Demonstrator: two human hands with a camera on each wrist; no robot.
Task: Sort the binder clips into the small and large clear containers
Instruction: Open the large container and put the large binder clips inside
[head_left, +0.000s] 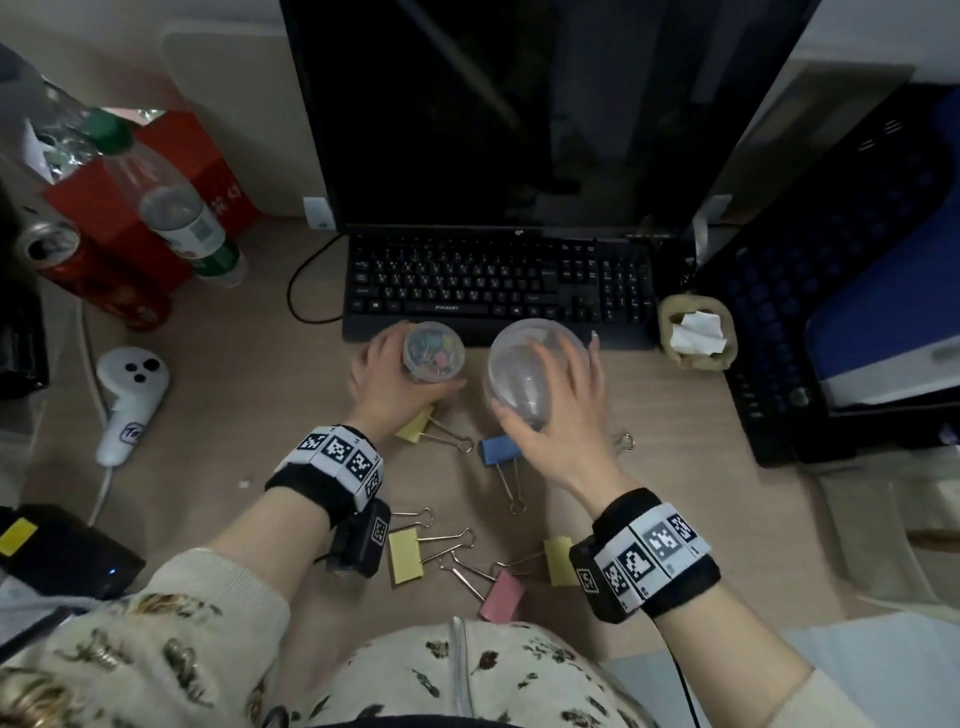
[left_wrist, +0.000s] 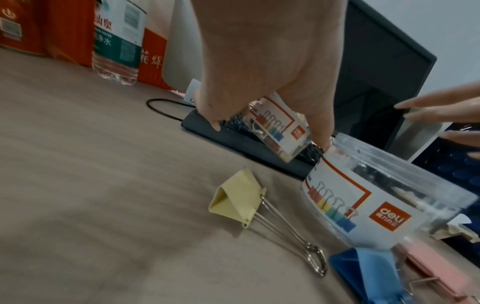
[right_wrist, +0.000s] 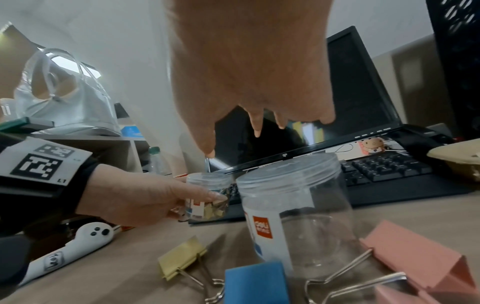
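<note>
Left hand (head_left: 387, 382): fingers curled around small container (head_left: 434, 351), holding it.
Right hand (head_left: 561, 415): fingers spread wide above large container (head_left: 535, 371); contact unclear.
Binder clips (head_left: 405, 556): on desk (head_left: 234, 415), wrist-side of both hands.

The small clear container (head_left: 434, 352) stands upright on the counter (head_left: 260, 415) just before the keyboard, lid on, holding small coloured binder clips. The large clear container (head_left: 535, 364) stands beside it to the right, lidded. Large clips lie nearer: 1 yellow clip (head_left: 415, 427), 1 blue clip (head_left: 500, 451), 2 more yellow (head_left: 405, 556) and 1 pink clip (head_left: 503, 596).
</note>
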